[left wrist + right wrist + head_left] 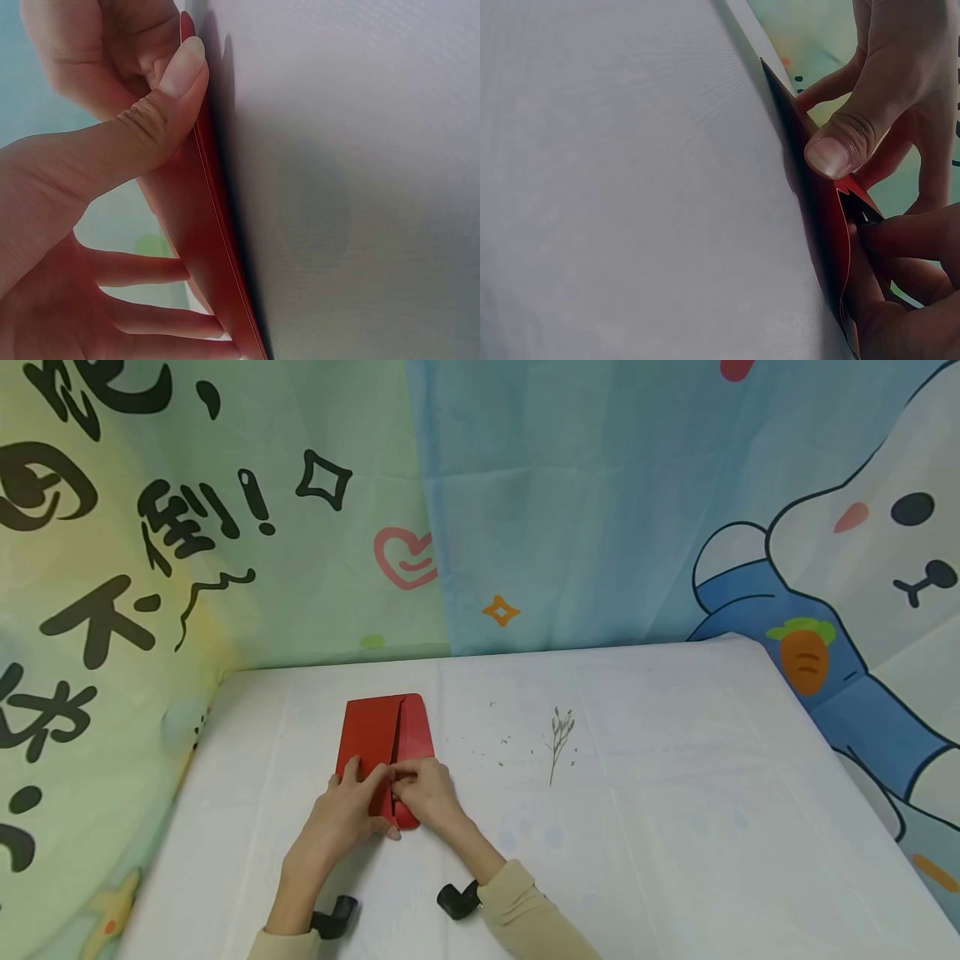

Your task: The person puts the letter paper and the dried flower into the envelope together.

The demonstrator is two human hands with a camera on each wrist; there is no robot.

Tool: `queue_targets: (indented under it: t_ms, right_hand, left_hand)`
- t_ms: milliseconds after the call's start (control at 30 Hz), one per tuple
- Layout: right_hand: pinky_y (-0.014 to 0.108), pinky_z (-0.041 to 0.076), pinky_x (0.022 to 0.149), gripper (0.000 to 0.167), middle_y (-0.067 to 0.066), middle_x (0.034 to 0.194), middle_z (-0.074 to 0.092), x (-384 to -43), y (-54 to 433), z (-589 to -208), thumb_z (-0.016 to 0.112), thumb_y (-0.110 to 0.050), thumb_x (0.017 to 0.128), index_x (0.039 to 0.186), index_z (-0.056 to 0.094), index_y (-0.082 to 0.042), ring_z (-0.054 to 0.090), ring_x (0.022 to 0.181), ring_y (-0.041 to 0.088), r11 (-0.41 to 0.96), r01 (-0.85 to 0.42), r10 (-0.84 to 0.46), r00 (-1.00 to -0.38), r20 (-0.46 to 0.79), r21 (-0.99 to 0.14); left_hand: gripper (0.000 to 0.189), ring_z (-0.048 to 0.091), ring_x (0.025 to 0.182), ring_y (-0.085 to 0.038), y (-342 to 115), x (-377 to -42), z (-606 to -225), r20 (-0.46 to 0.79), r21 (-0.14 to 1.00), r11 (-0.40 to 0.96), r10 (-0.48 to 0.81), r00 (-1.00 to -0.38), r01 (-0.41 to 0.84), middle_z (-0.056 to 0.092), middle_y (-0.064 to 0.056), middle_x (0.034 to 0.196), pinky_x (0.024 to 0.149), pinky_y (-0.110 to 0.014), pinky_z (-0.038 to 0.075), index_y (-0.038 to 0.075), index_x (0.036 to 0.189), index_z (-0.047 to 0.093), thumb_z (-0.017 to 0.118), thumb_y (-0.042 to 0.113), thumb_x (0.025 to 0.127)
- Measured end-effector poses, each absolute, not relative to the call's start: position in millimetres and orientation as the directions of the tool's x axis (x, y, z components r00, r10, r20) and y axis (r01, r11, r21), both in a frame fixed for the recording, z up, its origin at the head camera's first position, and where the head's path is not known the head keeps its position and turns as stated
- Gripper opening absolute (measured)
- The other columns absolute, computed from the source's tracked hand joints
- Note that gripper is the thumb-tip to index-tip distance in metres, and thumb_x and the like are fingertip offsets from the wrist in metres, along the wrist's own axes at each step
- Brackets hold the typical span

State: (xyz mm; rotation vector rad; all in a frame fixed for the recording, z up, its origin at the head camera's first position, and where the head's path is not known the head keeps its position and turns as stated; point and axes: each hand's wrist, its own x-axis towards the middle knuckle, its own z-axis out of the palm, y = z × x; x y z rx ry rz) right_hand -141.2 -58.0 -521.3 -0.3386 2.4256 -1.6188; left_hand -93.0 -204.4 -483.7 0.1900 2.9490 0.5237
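Note:
A red paper envelope (369, 727) lies on the table, its lighter red flap (415, 727) folded out on the right side. My left hand (341, 814) holds the envelope by its near part, with the thumb (184, 71) on the near edge and the other fingers spread over its face. At the envelope's opening, my right hand (429, 793) has its fingers curled in at the mouth, pinching the paper edge. In the right wrist view the mouth gapes around the right fingers (911, 236). The inside of the envelope is hidden.
A small dried sprig (557, 739) lies to the right of the envelope, with several tiny loose bits scattered around it. A white cloth covers the table (675, 827). Printed curtains (562, 527) hang behind and beside it. Black wrist devices (459, 902) sit at both wrists.

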Motion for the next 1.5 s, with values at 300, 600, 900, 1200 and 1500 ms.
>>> queue_targets:
  t_ms: [300,600,900,1200,1500]
  right_hand:
    - [0.018,0.052,0.06,0.018,0.011,0.081,0.076,-140,-56,-519,0.071,0.007,0.087,0.103,0.077,0.002,0.069,0.064,0.01,0.344,-0.049,-0.309,-0.949,-0.063,-0.938]
    - [0.02,0.058,0.065,0.018,0.014,0.091,0.077,-138,-42,-512,0.066,0.007,0.092,0.106,0.076,0.003,0.076,0.073,0.024,0.272,-0.028,-0.311,-0.948,-0.061,-0.962]
    - [0.022,0.057,0.075,0.018,0.009,0.095,0.077,-137,-20,-501,0.072,-0.002,0.092,0.109,0.077,-0.001,0.072,0.084,0.019,0.368,-0.181,-0.277,-0.958,0.079,-0.912]
    - [0.03,0.057,0.076,0.017,0.009,0.095,0.076,-135,-2,-496,0.077,-0.01,0.091,0.106,0.077,-0.002,0.07,0.085,0.025,0.454,-0.345,-0.253,-0.934,0.252,-0.821]
    - [0.038,0.057,0.08,0.019,0.006,0.102,0.075,-133,13,-492,0.08,-0.014,0.089,0.107,0.077,-0.008,0.07,0.094,0.023,0.608,-0.324,-0.215,-0.946,0.242,-0.725]
  left_hand:
    - [0.075,0.052,0.116,-0.065,-204,-93,-485,-0.128,0.35,0.932,0.143,-0.981,0.091,0.047,-0.034,0.14,0.078,-0.063,0.058,0.018,0.131,0.056,0.095,0.032,0.069]
    - [0.073,0.054,0.115,-0.06,-205,-94,-484,-0.137,0.354,0.932,0.141,-0.98,0.085,0.046,-0.033,0.142,0.078,-0.062,0.058,0.019,0.129,0.056,0.096,0.033,0.069]
    - [0.071,0.056,0.109,-0.054,-206,-94,-484,-0.133,0.364,0.928,0.139,-0.981,0.082,0.047,-0.031,0.139,0.077,-0.061,0.057,0.022,0.126,0.058,0.096,0.033,0.067]
    - [0.071,0.056,0.111,-0.054,-205,-94,-484,-0.125,0.376,0.923,0.139,-0.982,0.083,0.047,-0.03,0.138,0.08,-0.062,0.057,0.022,0.125,0.058,0.097,0.032,0.067]
    - [0.07,0.055,0.111,-0.053,-205,-95,-485,-0.131,0.388,0.919,0.134,-0.982,0.074,0.046,-0.029,0.14,0.08,-0.06,0.057,0.024,0.127,0.058,0.096,0.032,0.068]
